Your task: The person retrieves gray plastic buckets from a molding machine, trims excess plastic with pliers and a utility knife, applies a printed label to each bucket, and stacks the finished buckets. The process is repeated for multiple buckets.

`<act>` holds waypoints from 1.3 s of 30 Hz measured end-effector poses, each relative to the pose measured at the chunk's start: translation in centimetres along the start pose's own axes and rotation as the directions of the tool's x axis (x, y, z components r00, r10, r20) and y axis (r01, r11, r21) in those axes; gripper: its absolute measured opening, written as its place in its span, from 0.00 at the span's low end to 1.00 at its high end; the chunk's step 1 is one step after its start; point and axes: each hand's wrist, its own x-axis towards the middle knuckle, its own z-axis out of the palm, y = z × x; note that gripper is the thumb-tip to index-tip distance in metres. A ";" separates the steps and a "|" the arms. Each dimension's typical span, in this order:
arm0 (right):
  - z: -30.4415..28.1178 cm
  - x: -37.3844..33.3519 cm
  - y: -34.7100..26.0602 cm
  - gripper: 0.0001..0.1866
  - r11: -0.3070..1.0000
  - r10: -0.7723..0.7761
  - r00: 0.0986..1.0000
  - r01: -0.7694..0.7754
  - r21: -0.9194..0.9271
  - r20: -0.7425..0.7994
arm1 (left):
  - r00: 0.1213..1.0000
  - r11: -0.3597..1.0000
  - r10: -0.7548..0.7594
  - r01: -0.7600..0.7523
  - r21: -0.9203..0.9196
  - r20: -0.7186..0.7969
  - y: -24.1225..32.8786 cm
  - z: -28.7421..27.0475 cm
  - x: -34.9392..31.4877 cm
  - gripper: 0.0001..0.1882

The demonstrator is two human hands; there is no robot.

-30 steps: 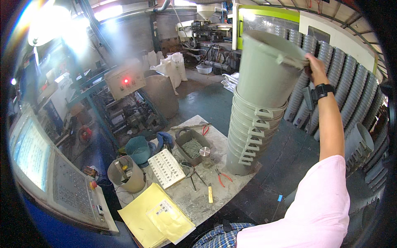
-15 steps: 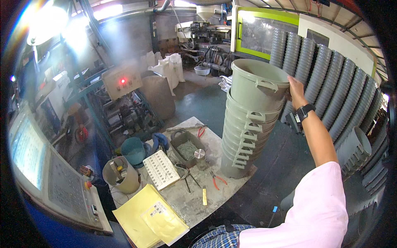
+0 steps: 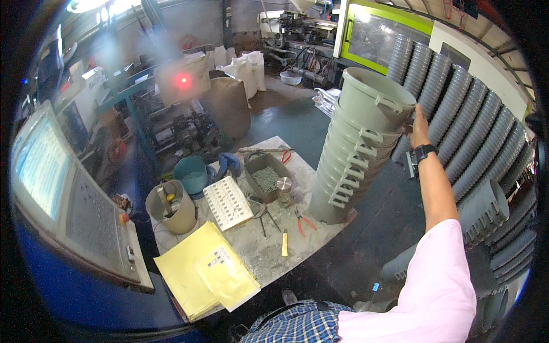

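A tall stack of nested grey-green buckets (image 3: 360, 148) stands on the right corner of the worktable (image 3: 269, 243), leaning to the right. Their side handles line up down the front. My right hand (image 3: 419, 127), with a dark watch on its wrist, grips the right side of the top bucket (image 3: 374, 94) just below the rim. Part of the fingers is hidden behind the bucket. My left hand is out of view. Near the base of the stack lie red-handled pliers (image 3: 306, 224) and a yellow-handled cutter (image 3: 285, 243).
Yellow sheets (image 3: 200, 268), a white label board (image 3: 227, 203) and a grey bin of scraps (image 3: 266, 174) cover much of the table. A control panel (image 3: 86, 211) stands at the left. Long stacks of grey buckets (image 3: 457, 111) fill the right side.
The bucket stack leans further right than before, with my right hand still on the top bucket. The view has shifted a little, and more of the floor beside the table shows.
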 end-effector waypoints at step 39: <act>14.1 -18.0 17.2 0.16 0.222 -0.534 0.726 0.614 -0.757 0.433 | 0.928 0.982 -0.179 0.188 0.004 0.328 -3.2 -23.0 -5.6 0.12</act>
